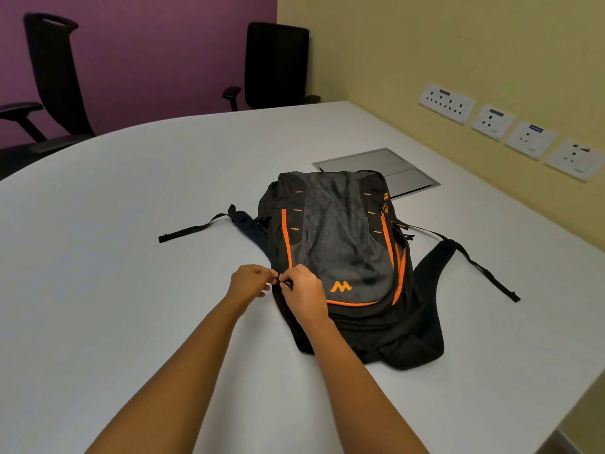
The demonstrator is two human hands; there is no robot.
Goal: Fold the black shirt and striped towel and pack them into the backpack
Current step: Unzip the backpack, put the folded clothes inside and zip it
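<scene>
A black and grey backpack (340, 244) with orange trim lies flat on the white table (131, 257), its front face up and its straps spread to both sides. Both my hands meet at its near left edge. My right hand (302, 290) pinches a small black zipper pull there. My left hand (250, 281) pinches the bag's edge right beside it, fingertips almost touching the right hand. No black shirt or striped towel shows anywhere in view.
A grey metal cable hatch (376, 165) is set into the table behind the backpack. Wall sockets (447, 103) run along the yellow wall on the right. Two black office chairs (276, 65) stand at the table's far side.
</scene>
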